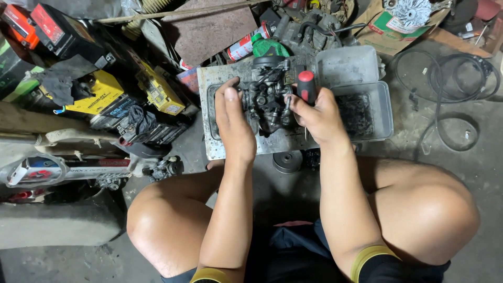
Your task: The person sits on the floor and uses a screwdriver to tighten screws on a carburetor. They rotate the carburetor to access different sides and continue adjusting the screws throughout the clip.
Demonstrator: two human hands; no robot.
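Grimy dull metal carburetor (267,97), glossy plastic screwdriver handle (306,86)

Single head-worn view, steeply downward, close over hands, knees and cluttered floor.

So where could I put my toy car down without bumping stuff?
Bare concrete floor right of the clear plastic tub, below the looped black cable, is free. The left side is crowded with yellow batteries, and both hands are busy on the carburetor.

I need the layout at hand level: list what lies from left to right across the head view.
Yellow battery → left hand → carburetor → screwdriver in right hand → plastic tub → black cable.
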